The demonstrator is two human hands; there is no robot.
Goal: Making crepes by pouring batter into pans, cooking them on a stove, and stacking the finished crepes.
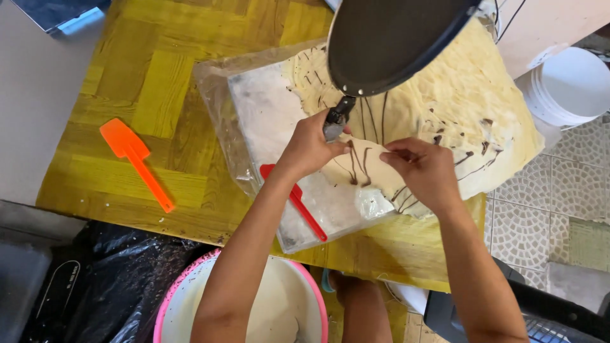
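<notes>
We see the left hand [309,147] clenched round the handle of one dark round pan [391,41], lifted and tilted over the table [159,82]. The right hand [424,171] pinches the edge of one big pale crepe [445,95] streaked with dark lines, lying on a plastic-covered board [267,114]. We count two spatulas: an orange spatula [135,160] apart on the wood, a red spatula [305,213] on the board just below the left wrist. One pink-rimmed basin [279,298] sits below.

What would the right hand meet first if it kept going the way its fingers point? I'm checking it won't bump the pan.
Probably the left hand. The right hand pinches the crepe edge with fingers pointing left, toward the left hand gripping the pan handle. The pan is held higher, though depth is unclear.
</notes>
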